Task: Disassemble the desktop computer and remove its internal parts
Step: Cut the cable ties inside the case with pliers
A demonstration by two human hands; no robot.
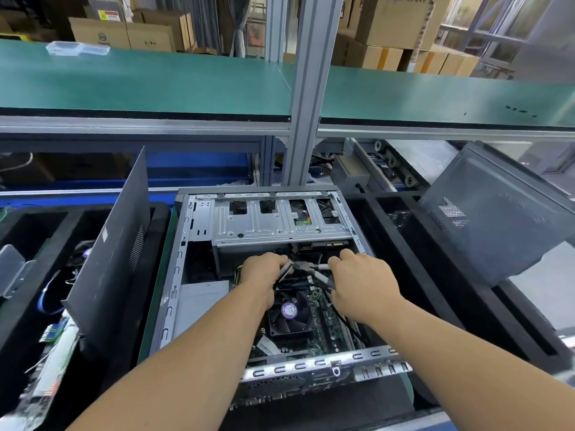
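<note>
Shelves (155,85) run across the top, green and long. Below them your computer case (174,275) lies open on its side between two black trays (404,244). A dark side panel (115,244) leans up on the left. Inside the case you see the silver drive cage (280,222) at the far end and the fan (289,312) on the green board (323,331) near you.

Your left hand (261,272) has its fingers curled round a bunch of wires (286,270). Your right hand (361,281) grips the pale handles of the pliers (303,266), and the tips sit right at the wires.

It looks like you are cutting or pulling a cable free. Next, I think you must squeeze gently, then lift the wires clear of the fan.
</note>
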